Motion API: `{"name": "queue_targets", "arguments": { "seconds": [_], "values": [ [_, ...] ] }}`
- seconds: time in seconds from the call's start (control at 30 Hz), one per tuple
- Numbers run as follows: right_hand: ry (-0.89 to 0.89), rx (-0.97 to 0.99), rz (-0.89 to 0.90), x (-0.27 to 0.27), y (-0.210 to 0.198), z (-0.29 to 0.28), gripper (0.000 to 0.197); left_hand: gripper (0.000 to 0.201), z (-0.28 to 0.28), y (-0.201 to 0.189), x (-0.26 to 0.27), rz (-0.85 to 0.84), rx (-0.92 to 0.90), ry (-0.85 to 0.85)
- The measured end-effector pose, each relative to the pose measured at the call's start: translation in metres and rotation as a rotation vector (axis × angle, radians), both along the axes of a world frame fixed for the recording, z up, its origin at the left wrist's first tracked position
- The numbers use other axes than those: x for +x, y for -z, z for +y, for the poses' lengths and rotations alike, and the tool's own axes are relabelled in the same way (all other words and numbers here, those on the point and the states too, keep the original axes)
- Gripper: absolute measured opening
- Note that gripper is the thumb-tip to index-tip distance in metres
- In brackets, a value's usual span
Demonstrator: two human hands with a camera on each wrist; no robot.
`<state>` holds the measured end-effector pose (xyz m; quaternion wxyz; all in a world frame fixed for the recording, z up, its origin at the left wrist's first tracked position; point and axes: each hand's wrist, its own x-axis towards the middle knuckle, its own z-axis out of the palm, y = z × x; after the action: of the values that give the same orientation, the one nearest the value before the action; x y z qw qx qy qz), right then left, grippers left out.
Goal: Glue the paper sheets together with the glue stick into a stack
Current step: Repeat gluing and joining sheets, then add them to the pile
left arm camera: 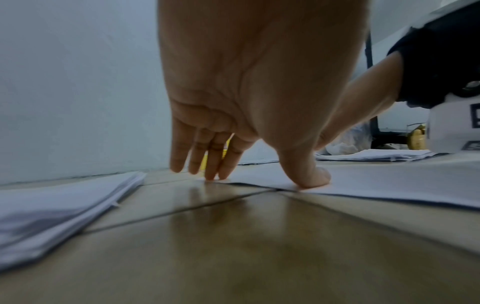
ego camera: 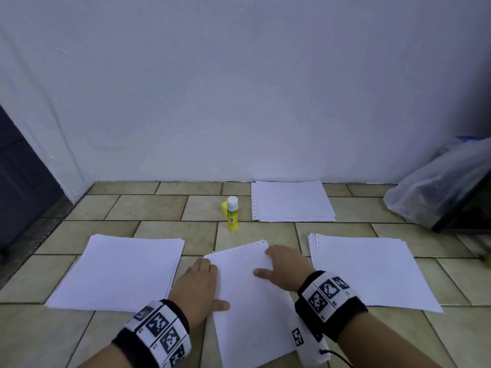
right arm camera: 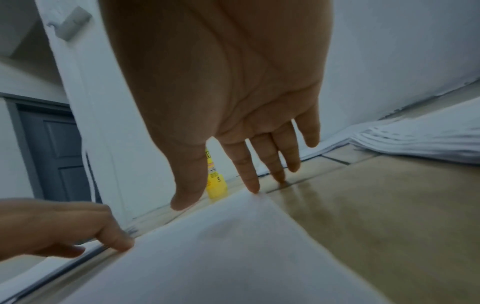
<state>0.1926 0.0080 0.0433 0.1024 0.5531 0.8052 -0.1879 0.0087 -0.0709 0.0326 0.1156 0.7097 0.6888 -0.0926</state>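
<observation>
Both hands flat on the middle sheet point(ego camera: 247, 293) on the tiled floor point(ego camera: 132, 208), nearest the person. Left hand point(ego camera: 198, 289) presses its left edge, fingers straight, thumb on the paper. Right hand point(ego camera: 285, 266) has spread fingers at its far right corner, gripping nothing. Glue stick point(ego camera: 232, 213) stands upright and uncapped further back, between the piles; yellow cap point(ego camera: 224, 207) just beside it. Looks like pressing or aligning a glued sheet. Plenty left: left pile point(ego camera: 119, 272), right pile point(ego camera: 372, 272), far pile point(ego camera: 292, 201) by the wall. How many layers are already joined can't be told.
</observation>
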Motion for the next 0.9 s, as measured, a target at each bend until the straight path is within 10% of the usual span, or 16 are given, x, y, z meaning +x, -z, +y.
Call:
{"name": "queue_targets", "arguments": {
  "seconds": [0.43, 0.73, 0.9],
  "values": [
    [-0.037, 0.024, -0.206, 0.006, -0.001, -0.028, 0.079, 0.015, -0.002, -0.013, 0.006, 0.175, -0.048, -0.032],
    [-0.042, -0.047, -0.179, 0.014, 0.008, -0.005, 0.091, 0.097, 0.029, -0.006, -0.021, -0.036, -0.290, 0.042],
    [-0.028, -0.165, -0.107, 0.022, 0.007, -0.007, 0.120, 0.104, 0.033, 0.000, -0.027, -0.066, -0.382, 0.034]
  ]
}}
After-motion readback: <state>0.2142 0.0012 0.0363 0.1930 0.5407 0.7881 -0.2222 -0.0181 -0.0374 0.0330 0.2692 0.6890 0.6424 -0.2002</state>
